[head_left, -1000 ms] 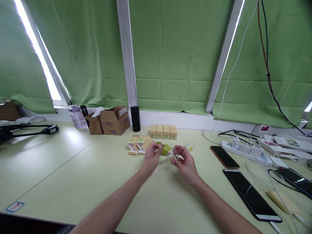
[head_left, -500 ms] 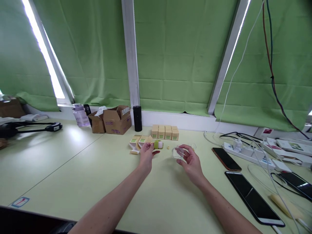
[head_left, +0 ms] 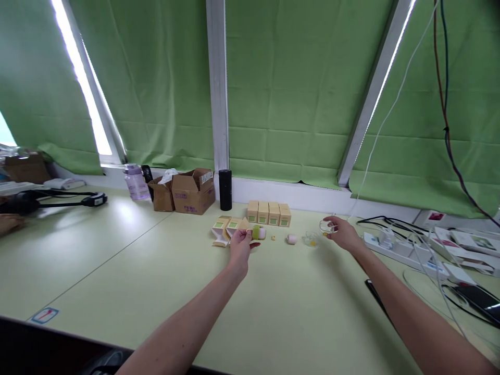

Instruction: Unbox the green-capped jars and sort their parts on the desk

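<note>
Centrally, I count four cardboard boxes (head_left: 269,214); left hand (head_left: 239,247) grasps one rounded green piece (head_left: 256,233), right hand (head_left: 344,234) one transparent container (head_left: 326,227).

Green blinds (head_left: 289,104) cover the windows, lightly creased, the lower hem uneven. Pale frames (head_left: 219,83) separate the panels. Bright light enters through a narrow gap (head_left: 83,83) at left and a thinner slit (head_left: 405,28) at right. A low white wall (head_left: 269,191) runs beneath. The table (head_left: 164,291) is pale yellow-green, crossed by a diagonal seam (head_left: 113,255).
</note>
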Demonstrator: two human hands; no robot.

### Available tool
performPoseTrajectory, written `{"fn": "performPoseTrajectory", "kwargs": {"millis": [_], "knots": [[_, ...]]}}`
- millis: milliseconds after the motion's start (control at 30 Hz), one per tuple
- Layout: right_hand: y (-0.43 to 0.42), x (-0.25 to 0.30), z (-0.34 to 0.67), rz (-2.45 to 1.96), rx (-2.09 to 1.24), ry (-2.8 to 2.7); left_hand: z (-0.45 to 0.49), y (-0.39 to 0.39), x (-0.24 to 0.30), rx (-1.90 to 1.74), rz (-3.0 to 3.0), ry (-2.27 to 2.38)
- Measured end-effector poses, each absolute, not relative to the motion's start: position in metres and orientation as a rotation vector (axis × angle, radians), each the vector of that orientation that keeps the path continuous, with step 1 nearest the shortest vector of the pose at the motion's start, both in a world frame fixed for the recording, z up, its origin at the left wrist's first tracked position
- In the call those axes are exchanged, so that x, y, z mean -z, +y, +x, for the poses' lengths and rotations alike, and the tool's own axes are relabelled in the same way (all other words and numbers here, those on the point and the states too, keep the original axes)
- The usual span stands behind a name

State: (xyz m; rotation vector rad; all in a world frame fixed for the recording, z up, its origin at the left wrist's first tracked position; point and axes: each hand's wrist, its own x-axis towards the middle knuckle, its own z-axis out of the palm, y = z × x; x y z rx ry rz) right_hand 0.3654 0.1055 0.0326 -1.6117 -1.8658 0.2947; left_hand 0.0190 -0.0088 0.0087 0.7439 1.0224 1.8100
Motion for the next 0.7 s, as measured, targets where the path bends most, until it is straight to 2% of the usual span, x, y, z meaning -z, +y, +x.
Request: {"fn": "performPoseTrajectory", "kwargs": {"millis": [333, 700], "knots": [[0.123, 0.0, 0.364, -1.783, -0.367, -2.064, 0.021, -0.011, -0.01, -1.785, 0.753, 1.052], [0.121, -0.006, 0.35, -1.8, -0.371, -2.135, 0.022, -0.013, -0.01, -1.776, 0.781, 1.05]]}}
